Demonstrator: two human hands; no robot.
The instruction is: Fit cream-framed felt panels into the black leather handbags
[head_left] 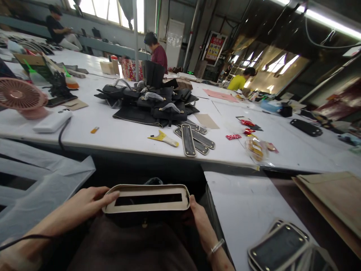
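Note:
A black handbag body (126, 217) rests on my lap, its beige-edged bottom opening (152, 206) facing up at me. Through the slot in the beige rim the dark inside shows. My left hand (98, 199) grips the left end of the rim, thumb or finger laid over the edge. At the right end my right hand (194, 212) holds the side, its other fingers hidden behind the bag. On the table ahead lie several long black base panels (188, 140) with beige edges and metal studs. More black panels (282, 244) are stacked at my lower right.
Black handbags (152, 98) are piled on the white table ahead. A pink fan (22, 96) and a white box (53, 120) stand at left. Near the front edge lie a yellow tool (163, 138) and wrapped snacks (255, 148). Brown boards (335, 203) are at right. Other people sit farther back.

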